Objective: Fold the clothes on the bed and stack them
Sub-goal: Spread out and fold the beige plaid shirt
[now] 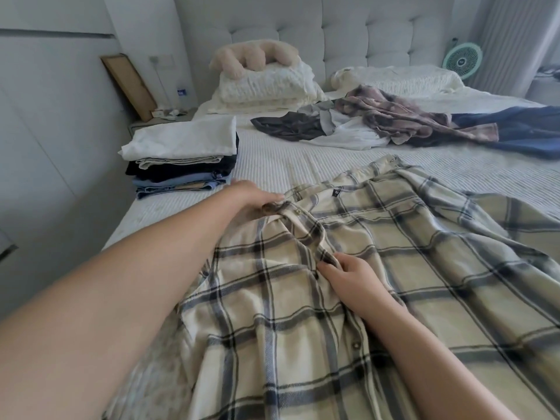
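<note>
A cream plaid shirt (348,283) with grey and black checks lies spread open across the near part of the bed (288,159), its collar toward the far side and its button placket running down the centre; the left hand (251,200) reaches to the collar at the near-left of the shirt's top edge, fingers closed on the collar fabric; the right hand (353,278) sits lower on the placket, fingers pinched together on a raised fold of the front edge; both forearms extend from the near edge of the view over the shirt; a stack of folded clothes (181,157) stands on the left side of the bed, well apart from the shirt, with a white item on top and dark and blue items beneath; a loose pile of unfolded clothes (378,122) lies at the far right, including a dark grey piece, a white piece, a pink-brown plaid piece and a blue garment; pillows (266,86) rest against the tufted headboard (363,31) with a plush toy (254,56) on top; a small green fan (462,60) stands at the far right
</note>
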